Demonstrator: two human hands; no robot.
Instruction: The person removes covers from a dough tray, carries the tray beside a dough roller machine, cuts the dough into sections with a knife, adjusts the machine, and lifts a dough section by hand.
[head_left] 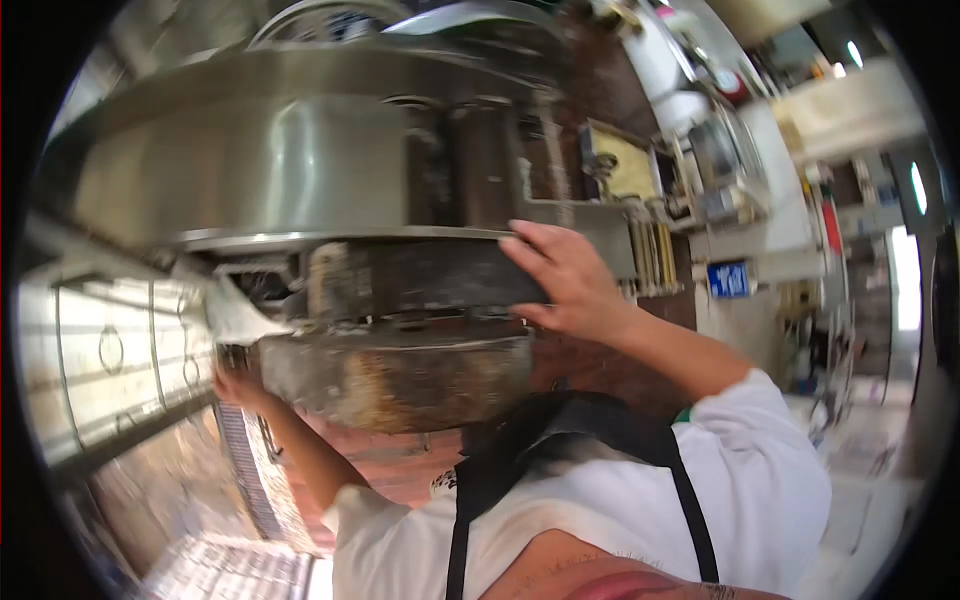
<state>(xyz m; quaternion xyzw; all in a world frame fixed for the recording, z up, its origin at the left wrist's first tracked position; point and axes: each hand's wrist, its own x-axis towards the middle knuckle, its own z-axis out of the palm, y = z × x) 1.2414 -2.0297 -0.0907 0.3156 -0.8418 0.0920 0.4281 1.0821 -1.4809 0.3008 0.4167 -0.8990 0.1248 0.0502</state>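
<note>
Nearest, person in white T-shirt (755,465) w/ black apron (575,430); red-brown tiled floor (350,455) shows beside it. Just ahead, soot-stained metal panel (400,380) sits btwn the two arms, dark metal section (430,280) right behind it. R hand (570,285) is at the R end of the dark section, fingers & thumb spread well apart; can't tell if it grips the edge. L hand (240,385) is by the stained panel's L end, just below a whitish cloth (240,310); fingers blurred/partly hidden, so can't tell how far open or if holding anything. Beyond: big shiny stainless-steel panel (220,160). Off R, blue box (728,280) & yellowish tray (622,160); far L, barred window (110,345).
</note>
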